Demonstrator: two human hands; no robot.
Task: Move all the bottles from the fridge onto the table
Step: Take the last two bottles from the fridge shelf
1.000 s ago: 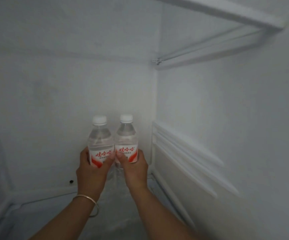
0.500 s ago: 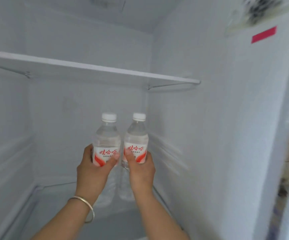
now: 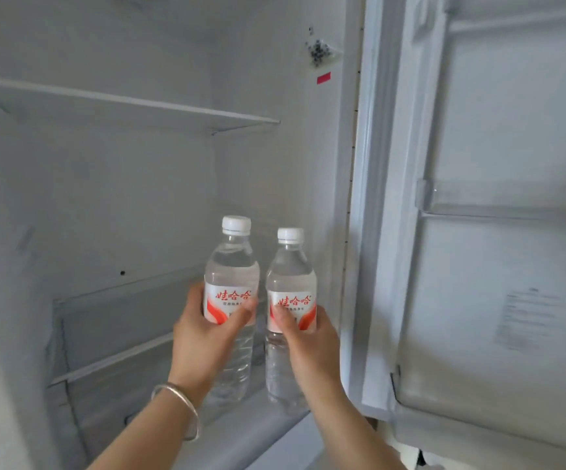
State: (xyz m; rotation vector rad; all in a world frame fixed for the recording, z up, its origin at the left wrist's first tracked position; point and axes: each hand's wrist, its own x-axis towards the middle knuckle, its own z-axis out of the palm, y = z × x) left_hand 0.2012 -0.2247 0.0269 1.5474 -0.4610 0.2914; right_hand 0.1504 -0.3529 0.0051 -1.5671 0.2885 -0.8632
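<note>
The left hand [image 3: 203, 337], with a silver bangle [image 3: 181, 410] on its wrist, wraps fingers and thumb around the left bottle [image 3: 232, 266] at label height, the thumb lying across the label's front. The right hand [image 3: 308, 347] grips the right bottle [image 3: 291, 276] the same way, thumb pressed on the label. Both bottles are clear plastic, full of water, upright, each with a white screw cap and a white label bearing red characters and a red swoosh. They are held side by side with a narrow gap between them, off the shelf, the left one slightly higher, in front of the open fridge [image 3: 122, 205]. The fridge interior is white. At 10 o'clock from the hands a white shelf [image 3: 139, 106] spans the cavity; at 8 o'clock sits a drawer [image 3: 105, 334], its contents not visible. At 1 o'clock a small red sticker [image 3: 323, 77] marks the side wall. At 3 o'clock the open door [image 3: 512, 266] shows a clear door rack [image 3: 498, 205] and a blurred printed label [image 3: 525, 317].
</note>
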